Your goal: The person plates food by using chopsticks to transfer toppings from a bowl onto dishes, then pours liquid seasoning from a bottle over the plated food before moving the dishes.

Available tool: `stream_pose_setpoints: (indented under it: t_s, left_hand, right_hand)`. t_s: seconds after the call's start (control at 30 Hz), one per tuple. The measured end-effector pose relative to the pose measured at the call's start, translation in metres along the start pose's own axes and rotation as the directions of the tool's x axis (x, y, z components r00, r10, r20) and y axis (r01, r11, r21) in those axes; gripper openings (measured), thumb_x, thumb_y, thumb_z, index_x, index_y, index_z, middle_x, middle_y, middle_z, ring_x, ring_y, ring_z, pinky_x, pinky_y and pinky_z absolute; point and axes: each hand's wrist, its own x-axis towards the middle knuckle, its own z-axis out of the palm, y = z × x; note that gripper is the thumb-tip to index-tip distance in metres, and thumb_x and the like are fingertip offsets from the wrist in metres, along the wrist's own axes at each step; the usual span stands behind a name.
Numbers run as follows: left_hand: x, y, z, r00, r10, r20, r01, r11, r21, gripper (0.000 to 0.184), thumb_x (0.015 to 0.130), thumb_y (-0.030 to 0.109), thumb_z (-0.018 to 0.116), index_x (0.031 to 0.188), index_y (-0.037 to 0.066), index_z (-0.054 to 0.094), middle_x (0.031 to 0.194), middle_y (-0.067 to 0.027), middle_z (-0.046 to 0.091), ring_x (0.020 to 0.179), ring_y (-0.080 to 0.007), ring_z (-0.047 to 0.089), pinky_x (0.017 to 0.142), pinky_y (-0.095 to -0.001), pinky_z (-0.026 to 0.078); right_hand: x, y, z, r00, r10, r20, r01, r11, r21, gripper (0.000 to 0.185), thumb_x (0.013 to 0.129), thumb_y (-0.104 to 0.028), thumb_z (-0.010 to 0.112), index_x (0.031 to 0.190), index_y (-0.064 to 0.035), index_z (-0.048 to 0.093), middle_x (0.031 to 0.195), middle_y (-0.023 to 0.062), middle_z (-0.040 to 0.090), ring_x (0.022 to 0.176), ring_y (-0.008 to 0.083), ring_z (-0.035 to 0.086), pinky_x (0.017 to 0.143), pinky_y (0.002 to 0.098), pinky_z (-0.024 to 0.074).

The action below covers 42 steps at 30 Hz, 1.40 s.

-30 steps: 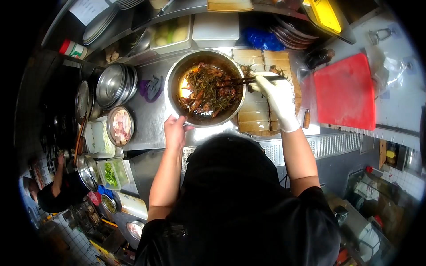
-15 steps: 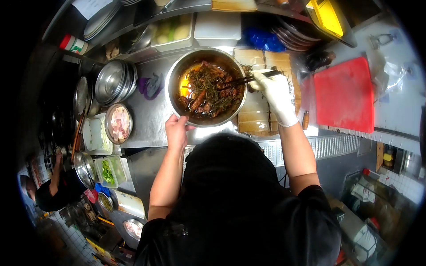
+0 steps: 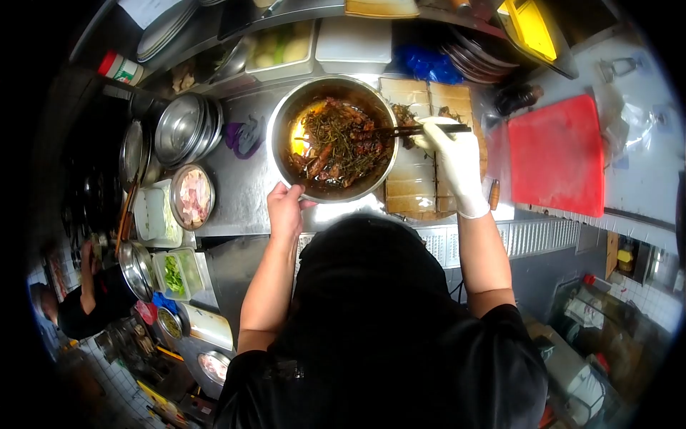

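Two holds at once: pinching the near rim of the steel bowl (image 3: pixel 281 136) with the fingers of the bare left hand (image 3: pixel 286 209), and clasping black chopsticks (image 3: pixel 406 131) in those of the gloved right hand (image 3: pixel 453 154). Probably sorting through herb-strewn meat (image 3: pixel 321 161) in that bowl on the desk (image 3: pixel 246 187), without clear sight of any piece between the tips; best next to close firmly on one, keeping the rim steady.

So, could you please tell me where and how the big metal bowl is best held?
I'd grip the big metal bowl by its near-left rim, coming from the person's side, where the left hand holds it: the round rim is exposed there, and the chopsticks enter from the right.
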Motion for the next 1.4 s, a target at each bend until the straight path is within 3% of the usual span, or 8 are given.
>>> stream_pose_setpoints:
  t_s: [0.1,0.2,0.3,0.4,0.43,0.57,0.9,1.4]
  left_hand:
    - [0.001,0.0,0.0,1.0,0.007,0.007,-0.007,1.0,0.002,0.021,0.093,-0.003,0.053,0.109,-0.002,0.067,0.098,-0.0096,0.073,0.077,-0.017,0.07,0.059,-0.0291,0.06]
    - [-0.002,0.005,0.003,1.0,0.023,0.013,-0.023,1.0,0.008,0.021,0.093,-0.003,0.054,0.11,-0.002,0.067,0.098,-0.0101,0.073,0.076,-0.0174,0.069,0.059,-0.0294,0.06]
    - [-0.001,0.003,0.001,0.999,0.033,0.011,-0.033,0.999,0.035,0.02,0.093,-0.002,0.055,0.109,-0.002,0.068,0.097,-0.0103,0.073,0.075,-0.0176,0.07,0.059,-0.0295,0.06]
    - [0.001,0.003,0.001,1.0,0.027,0.011,-0.027,0.999,0.032,0.019,0.093,-0.002,0.055,0.107,-0.002,0.068,0.097,-0.01,0.073,0.076,-0.0173,0.07,0.059,-0.0293,0.06]
    - [0.002,0.003,0.001,1.0,0.025,0.011,-0.025,1.0,0.019,0.019,0.093,-0.002,0.055,0.106,-0.002,0.068,0.097,-0.0098,0.073,0.076,-0.0171,0.07,0.059,-0.0293,0.06]
    - [-0.001,0.002,-0.001,1.0,0.024,-0.005,-0.024,1.0,0.003,0.019,0.093,-0.003,0.054,0.106,-0.001,0.068,0.097,-0.0093,0.073,0.077,-0.0165,0.07,0.059,-0.0293,0.061]
    - [0.008,-0.009,-0.009,1.0,-0.009,-0.003,0.008,0.999,-0.054,0.019,0.093,-0.002,0.053,0.104,-0.001,0.068,0.097,-0.0086,0.071,0.078,-0.0167,0.07,0.059,-0.0296,0.062]
    - [0.016,-0.009,-0.013,0.999,-0.048,-0.023,0.046,0.996,-0.079,0.017,0.092,-0.001,0.056,0.106,-0.002,0.065,0.098,-0.011,0.069,0.081,-0.0216,0.07,0.06,-0.0341,0.064]
  right_hand:
    - [0.002,-0.029,0.015,0.999,0.033,0.013,-0.031,0.989,-0.144,0.021,0.097,-0.014,0.067,0.108,0.0028,0.076,0.092,0.0083,0.077,0.08,0.0121,0.072,0.071,0.024,0.0553]
    - [0.02,-0.028,0.026,0.992,-0.081,0.098,0.108,0.941,-0.322,0.022,0.096,-0.019,0.07,0.105,-0.0001,0.076,0.083,0.0048,0.075,0.073,0.0102,0.068,0.068,0.0229,0.0527]
    - [0.037,-0.033,0.035,0.991,0.038,0.127,0.023,0.892,-0.452,0.02,0.096,-0.016,0.069,0.103,0.0015,0.076,0.083,0.0057,0.074,0.072,0.0109,0.068,0.067,0.0227,0.053]
    - [0.055,0.001,0.032,0.994,-0.007,0.111,0.035,0.965,-0.261,0.019,0.095,-0.015,0.067,0.094,0.0023,0.075,0.076,0.0086,0.073,0.065,0.0118,0.067,0.061,0.0267,0.0525]
    - [0.052,-0.002,0.031,0.995,0.077,0.071,-0.073,0.996,-0.058,0.016,0.094,-0.012,0.068,0.095,0.0028,0.074,0.079,0.0084,0.073,0.066,0.0113,0.067,0.06,0.0249,0.0524]
    - [0.041,0.008,0.008,0.975,0.222,0.008,-0.219,0.955,0.201,0.016,0.096,-0.008,0.067,0.102,0.0068,0.071,0.093,0.0126,0.075,0.076,0.0174,0.073,0.071,0.0263,0.0602]
    - [0.007,0.064,-0.031,0.961,0.275,0.044,-0.258,0.82,0.512,0.032,0.102,-0.012,0.061,0.124,0.0121,0.062,0.115,0.0196,0.071,0.102,0.026,0.072,0.092,0.0327,0.0596]
    - [-0.007,0.086,-0.097,0.986,0.157,-0.057,-0.067,0.682,0.729,0.031,0.101,-0.009,0.062,0.126,0.0091,0.059,0.116,0.0199,0.068,0.103,0.0303,0.071,0.093,0.0402,0.0608]
